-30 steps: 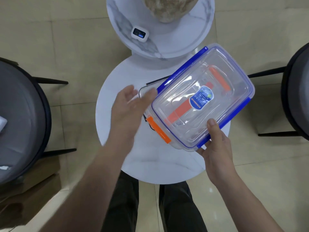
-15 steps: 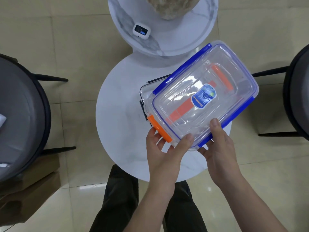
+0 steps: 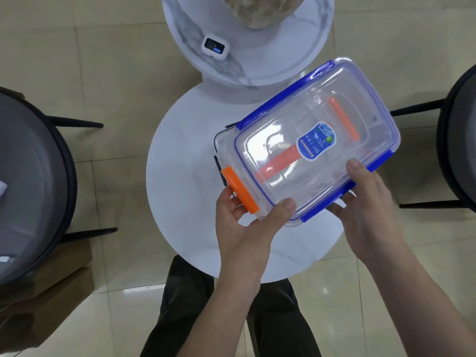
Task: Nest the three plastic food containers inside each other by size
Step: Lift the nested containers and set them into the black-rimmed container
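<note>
Item: clear container (image 3: 304,140) with blue-latched lid, orange clip (image 3: 240,190) at its left end, blue label on top; held tilted above the right half of the round white worktop (image 3: 185,176). Left hand (image 3: 247,225): fingers curled under the near-left corner, thumb on the lid. Right hand (image 3: 365,202): fingers beneath the near long edge, thumb on top.

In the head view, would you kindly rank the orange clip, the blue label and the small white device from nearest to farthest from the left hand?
1. Orange clip: touching the left hand.
2. Blue label: mid-lid, farther right.
3. Small white device: on the far marble table.
</note>
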### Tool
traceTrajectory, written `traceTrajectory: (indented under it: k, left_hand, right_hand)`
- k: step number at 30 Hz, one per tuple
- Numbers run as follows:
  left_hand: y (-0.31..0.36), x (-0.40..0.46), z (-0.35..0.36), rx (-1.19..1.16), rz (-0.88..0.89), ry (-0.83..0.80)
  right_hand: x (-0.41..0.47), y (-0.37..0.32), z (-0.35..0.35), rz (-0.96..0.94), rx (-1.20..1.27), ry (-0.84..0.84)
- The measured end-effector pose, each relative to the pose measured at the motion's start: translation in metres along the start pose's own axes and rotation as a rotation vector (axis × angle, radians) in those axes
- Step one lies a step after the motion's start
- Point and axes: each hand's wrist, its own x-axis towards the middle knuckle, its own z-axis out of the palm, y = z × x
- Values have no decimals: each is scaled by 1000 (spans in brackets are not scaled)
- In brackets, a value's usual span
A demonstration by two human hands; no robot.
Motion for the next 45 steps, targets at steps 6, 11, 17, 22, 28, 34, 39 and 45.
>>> traceTrajectory:
  k: [6,11,17,22,28,34,39,45]
  left_hand:
    - [24,20,-8,76,56,-23]
    - [39,41,-19,143,48,-82]
    - [40,49,-27,186,38,-111]
    - [33,46,-30,151,27,-118]
    - [24,42,-31,100,14,-123]
    - [23,36,-26,95,18,-126]
    - [20,33,-28,86,26,-114]
    - [18,37,-33,76,-5,-96]
  right_hand:
    - [-2,2,13,43,55,35]
    - [-5,4,28,46,76,83]
    - [-10,5,35,40,71,106]
    - [-11,1,33,41,46,84]
    - [-9,1,29,35,5,57]
    - [-6,-3,23,-1,-46,41]
    - [-2,-3,24,-6,-60,25]
    - [-4,3,31,2,-15,73]
